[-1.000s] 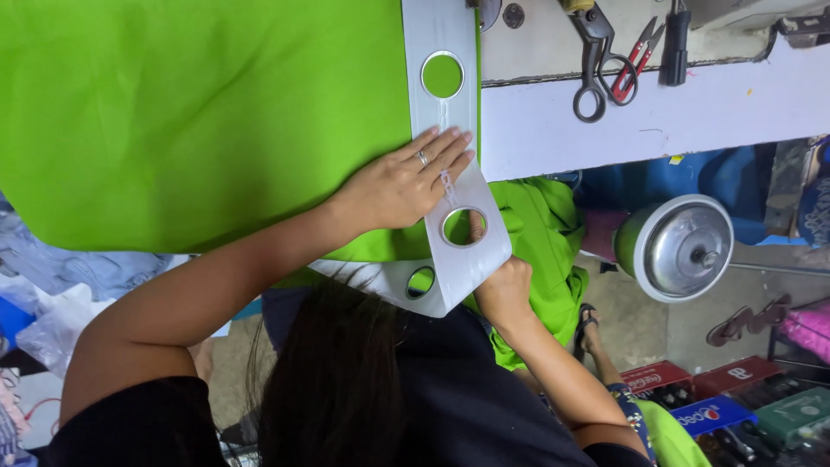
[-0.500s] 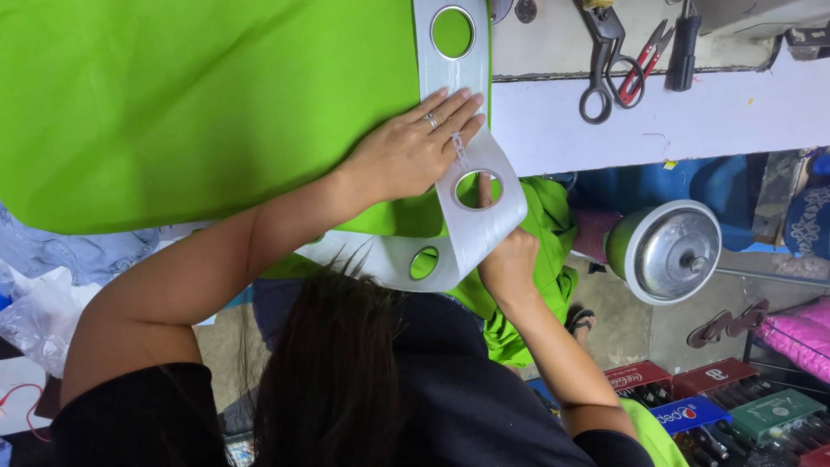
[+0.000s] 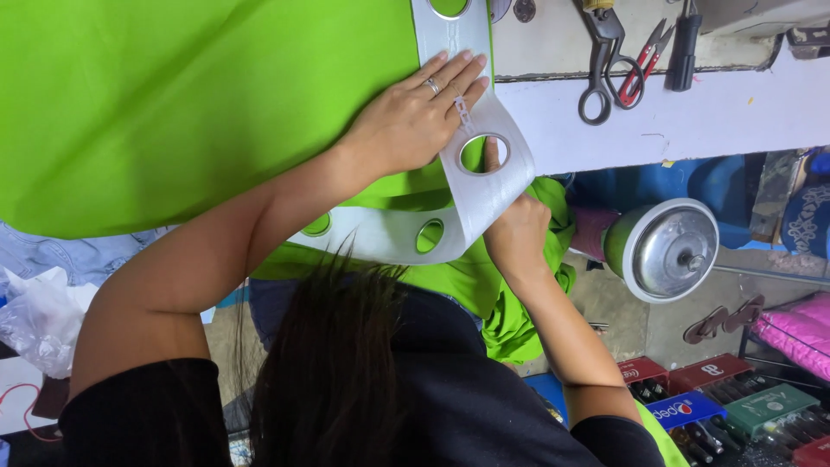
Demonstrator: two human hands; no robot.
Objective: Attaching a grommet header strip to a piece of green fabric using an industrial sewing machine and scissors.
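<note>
Nearest the camera: dark hair and a black sleeved top, seen from above. Right hand (image 3: 516, 235) below the desk edge, gripping the white stiff tape with round eyelet holes (image 3: 487, 186) from underneath; one finger shows through a hole, the rest hidden, so how they are set cannot be told. The tape bends here in a smooth fold, its lower run trailing left over bunched bright green fabric hanging off the desk (image 3: 519, 320).

Left hand (image 3: 411, 121) lies flat on top, fingers (image 3: 458, 73) straight and slightly spread, pressing tape and cloth down; a ring on one finger. The tape runs from under this hand up along the right edge of the smooth bright green cloth sheet (image 3: 190, 104), which covers most of the white desk (image 3: 692, 121).

Farther on the desk: large grey metal shears (image 3: 603, 60), small red-handled snips (image 3: 641, 65), a black-handled tool (image 3: 683, 43). Below the desk, a round silvery metal motor housing (image 3: 670, 251); on the floor, crates of bottles (image 3: 726, 406).
</note>
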